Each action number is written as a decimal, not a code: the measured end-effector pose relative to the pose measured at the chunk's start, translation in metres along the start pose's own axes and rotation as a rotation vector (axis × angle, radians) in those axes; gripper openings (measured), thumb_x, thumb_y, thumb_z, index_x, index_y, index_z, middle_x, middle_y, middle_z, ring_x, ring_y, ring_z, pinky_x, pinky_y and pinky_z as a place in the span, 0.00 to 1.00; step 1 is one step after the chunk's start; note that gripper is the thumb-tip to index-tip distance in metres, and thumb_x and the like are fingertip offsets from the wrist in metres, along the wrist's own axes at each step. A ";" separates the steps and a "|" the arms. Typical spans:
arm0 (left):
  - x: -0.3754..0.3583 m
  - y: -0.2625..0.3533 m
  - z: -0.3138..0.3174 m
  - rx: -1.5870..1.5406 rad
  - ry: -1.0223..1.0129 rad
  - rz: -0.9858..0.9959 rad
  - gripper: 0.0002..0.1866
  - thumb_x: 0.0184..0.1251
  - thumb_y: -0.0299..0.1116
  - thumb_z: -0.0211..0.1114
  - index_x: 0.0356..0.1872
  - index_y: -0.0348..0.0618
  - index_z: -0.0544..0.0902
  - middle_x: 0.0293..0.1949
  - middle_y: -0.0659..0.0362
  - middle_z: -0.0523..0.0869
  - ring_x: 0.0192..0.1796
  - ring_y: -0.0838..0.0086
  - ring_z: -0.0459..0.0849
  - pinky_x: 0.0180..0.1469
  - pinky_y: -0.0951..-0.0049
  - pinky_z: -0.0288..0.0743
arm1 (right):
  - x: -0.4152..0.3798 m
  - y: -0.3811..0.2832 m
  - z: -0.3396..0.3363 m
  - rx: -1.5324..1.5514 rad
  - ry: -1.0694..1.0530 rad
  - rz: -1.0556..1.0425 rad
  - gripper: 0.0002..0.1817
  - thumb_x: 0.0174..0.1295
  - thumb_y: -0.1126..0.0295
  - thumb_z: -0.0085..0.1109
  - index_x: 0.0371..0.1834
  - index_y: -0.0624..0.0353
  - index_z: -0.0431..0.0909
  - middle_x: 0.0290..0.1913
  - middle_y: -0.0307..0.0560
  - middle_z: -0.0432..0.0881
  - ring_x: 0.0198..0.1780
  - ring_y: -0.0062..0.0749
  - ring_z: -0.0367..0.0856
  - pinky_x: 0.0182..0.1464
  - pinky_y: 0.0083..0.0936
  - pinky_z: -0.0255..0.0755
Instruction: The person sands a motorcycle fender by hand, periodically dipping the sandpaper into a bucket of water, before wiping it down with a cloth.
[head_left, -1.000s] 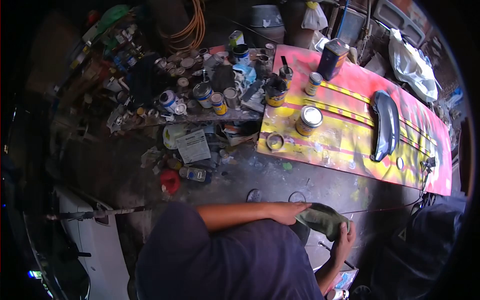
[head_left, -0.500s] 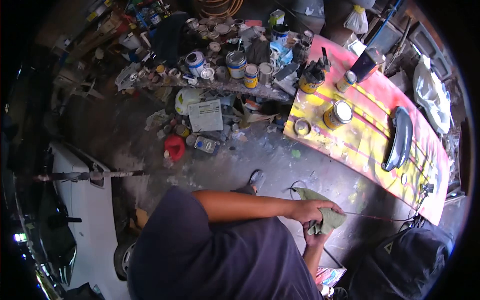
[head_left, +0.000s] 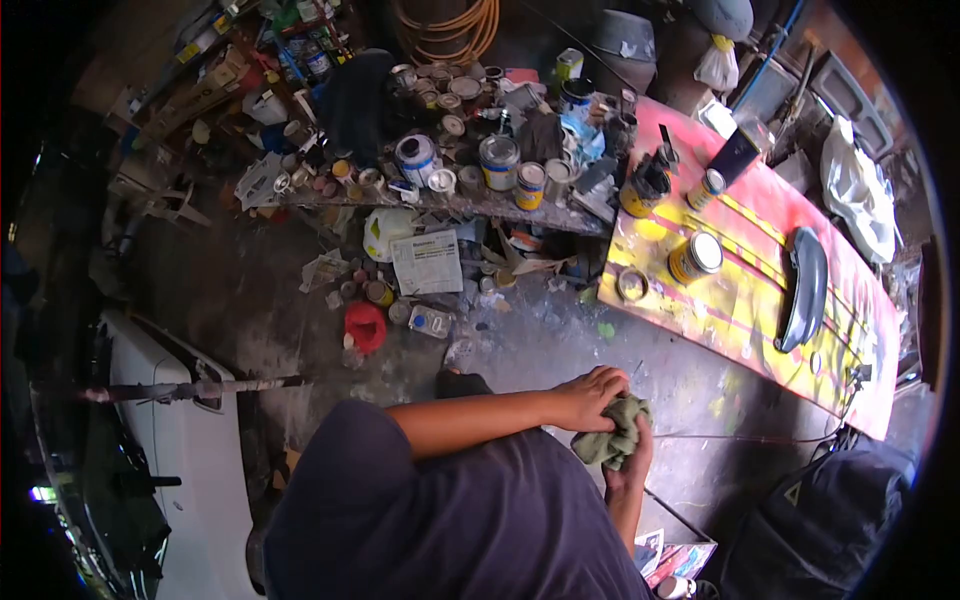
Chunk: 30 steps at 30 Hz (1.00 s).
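Observation:
A green cloth (head_left: 622, 430) is bunched up between my two hands, in front of my body. My left hand (head_left: 588, 400) reaches across from the left and grips the cloth's upper side, its fingers curled over the top. From below, my right hand (head_left: 632, 463) closes on the right and lower side of the same cloth. Folds of the fabric hide some of the fingertips. Beyond my hands stands a pink-and-yellow painted panel (head_left: 740, 345), apart from them.
Paint cans (head_left: 499, 163) crowd a workbench at the back. On the panel are an open-topped can (head_left: 695, 258) and a dark curved part (head_left: 803, 290). A white car (head_left: 185, 480) stands left, a dark bag (head_left: 820, 530) right. A red container (head_left: 365, 328) lies on the floor.
The cloth, earlier partly spread with a corner hanging to the left, is now crumpled into a compact bundle. Both hands have shifted slightly left, and the camera view has moved.

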<state>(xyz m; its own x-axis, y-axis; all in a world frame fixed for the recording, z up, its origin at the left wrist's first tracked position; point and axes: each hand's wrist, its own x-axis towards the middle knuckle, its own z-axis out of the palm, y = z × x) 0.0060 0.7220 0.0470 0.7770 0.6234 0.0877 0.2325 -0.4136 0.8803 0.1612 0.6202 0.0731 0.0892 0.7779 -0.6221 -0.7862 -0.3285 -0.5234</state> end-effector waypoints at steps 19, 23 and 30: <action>-0.191 -0.422 -0.564 -1.280 1.771 -0.662 0.30 0.73 0.63 0.50 0.59 0.48 0.76 0.51 0.58 0.80 0.53 0.68 0.78 0.60 0.60 0.67 | 0.051 0.109 0.108 -0.123 0.264 -0.227 0.21 0.70 0.62 0.50 0.60 0.64 0.72 0.51 0.56 0.84 0.49 0.45 0.86 0.51 0.39 0.84; -0.171 -0.444 -0.588 -1.306 1.705 -0.830 0.32 0.76 0.61 0.45 0.70 0.51 0.70 0.66 0.56 0.76 0.68 0.63 0.73 0.68 0.61 0.67 | 0.042 0.115 0.088 -0.113 0.344 -0.282 0.21 0.71 0.61 0.49 0.59 0.64 0.73 0.52 0.55 0.84 0.50 0.46 0.86 0.52 0.42 0.83; -0.160 -0.508 -0.613 -1.219 1.701 -1.006 0.32 0.76 0.55 0.41 0.72 0.45 0.69 0.73 0.52 0.70 0.73 0.60 0.69 0.75 0.58 0.61 | 0.024 0.145 0.094 -0.022 0.431 -0.259 0.23 0.70 0.58 0.47 0.59 0.63 0.74 0.52 0.56 0.84 0.50 0.48 0.86 0.54 0.46 0.81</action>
<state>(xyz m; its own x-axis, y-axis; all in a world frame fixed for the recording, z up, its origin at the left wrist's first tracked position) -0.5948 1.2393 -0.1281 -0.4831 0.3633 -0.7966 -0.7426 0.3120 0.5926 -0.0084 0.6420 0.0370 0.5274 0.5451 -0.6517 -0.6922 -0.1691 -0.7016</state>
